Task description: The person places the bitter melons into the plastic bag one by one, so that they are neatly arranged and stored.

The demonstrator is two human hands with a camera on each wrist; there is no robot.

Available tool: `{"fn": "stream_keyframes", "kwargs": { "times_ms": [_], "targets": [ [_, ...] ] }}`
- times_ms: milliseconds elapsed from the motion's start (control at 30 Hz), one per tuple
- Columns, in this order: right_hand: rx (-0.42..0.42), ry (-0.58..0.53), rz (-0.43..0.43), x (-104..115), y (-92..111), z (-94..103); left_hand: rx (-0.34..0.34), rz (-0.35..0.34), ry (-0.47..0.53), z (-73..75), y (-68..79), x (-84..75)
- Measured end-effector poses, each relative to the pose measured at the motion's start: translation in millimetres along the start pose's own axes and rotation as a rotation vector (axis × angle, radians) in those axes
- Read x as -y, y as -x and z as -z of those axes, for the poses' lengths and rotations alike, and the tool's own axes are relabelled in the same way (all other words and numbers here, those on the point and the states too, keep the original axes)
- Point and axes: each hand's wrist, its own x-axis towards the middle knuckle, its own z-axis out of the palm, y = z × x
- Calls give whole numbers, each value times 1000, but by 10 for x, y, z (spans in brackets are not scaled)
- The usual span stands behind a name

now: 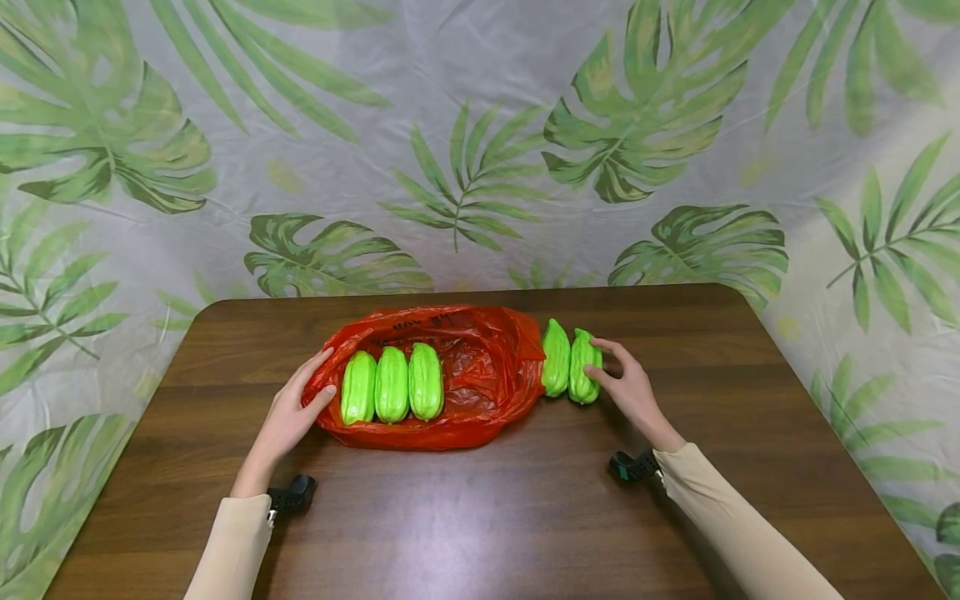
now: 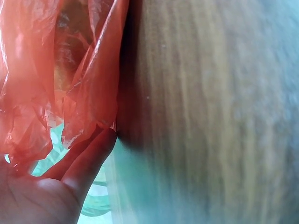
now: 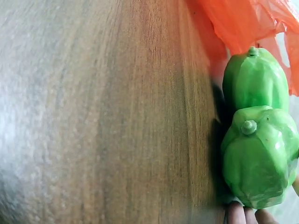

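Note:
A red plastic bag lies spread on the table with its mouth open upward. Three bright green, ribbed, papaya-like fruits lie side by side in its left part. My left hand holds the bag's left rim, with the thumb at the front edge; red film covers part of the fingers in the left wrist view. Outside the bag, two more such fruits stand close together at its right. The inner fruit sits against the bag's edge. My right hand grips the outer fruit from its right side, thumb and fingertips against it.
The brown wooden table runs back to a leaf-patterned cloth hanging behind it. Black straps with small devices sit on both wrists, the left device and the right device close over the tabletop. Dark lettering marks the bag's back rim.

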Motion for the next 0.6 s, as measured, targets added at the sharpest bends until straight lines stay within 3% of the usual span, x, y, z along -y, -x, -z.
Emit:
{"fn": "stream_keyframes", "kwargs": {
  "times_ms": [600],
  "targets": [
    [-49,-39,2,-2,-18,43,-5,-2,-3,1,5,-14]
  ]
}}
